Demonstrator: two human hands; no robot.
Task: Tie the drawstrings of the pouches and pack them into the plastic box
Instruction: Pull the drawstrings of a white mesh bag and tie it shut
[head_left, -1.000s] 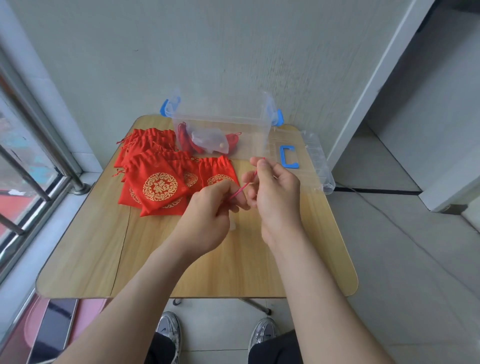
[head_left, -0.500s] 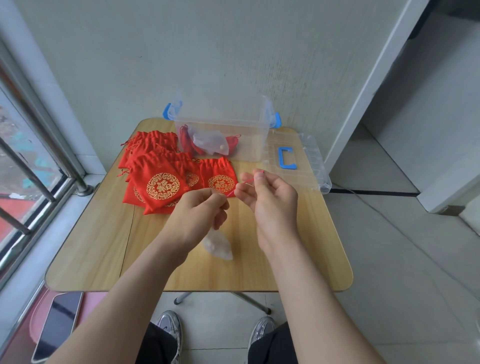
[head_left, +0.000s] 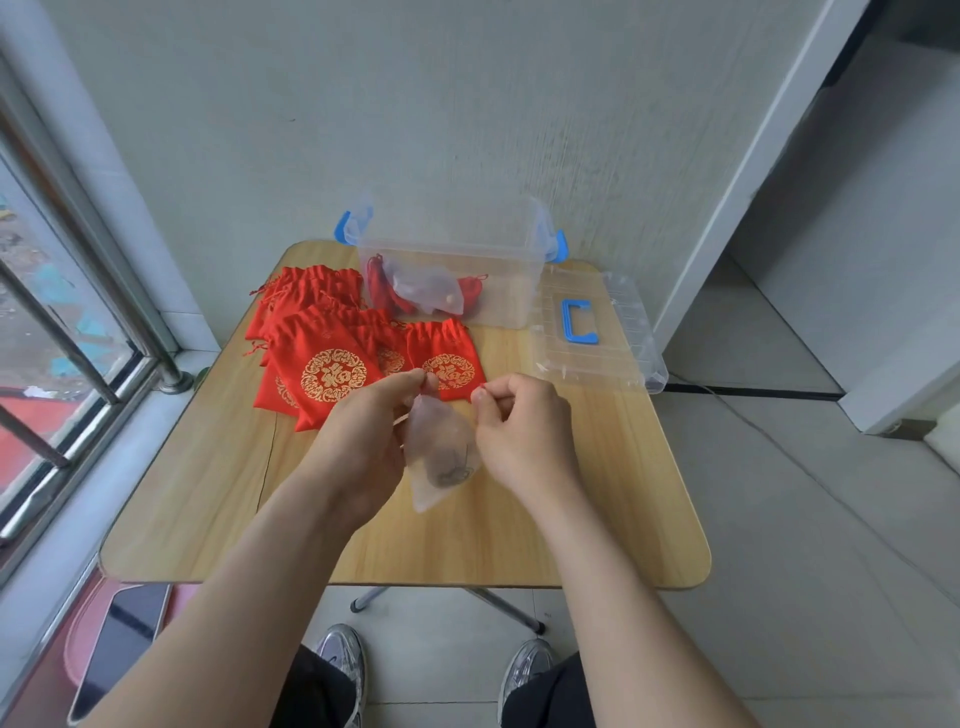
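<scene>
Pinching sheer pouch by its drawstring mouth with left hand and right hand fingers; seeing few packed in plastic box at twelve o'clock, leaving red pile at ten.

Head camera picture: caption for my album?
Left hand and right hand hold a sheer pouch near red pouches and plastic box.

The pouches are red, each stamped with a round gold emblem. The sheer pouch is pale pink, and a dark round motif shows faintly near its bottom. The box is clear with blue latches. Its lid is clear too, with a blue handle. The surface is pale wood grain.
</scene>
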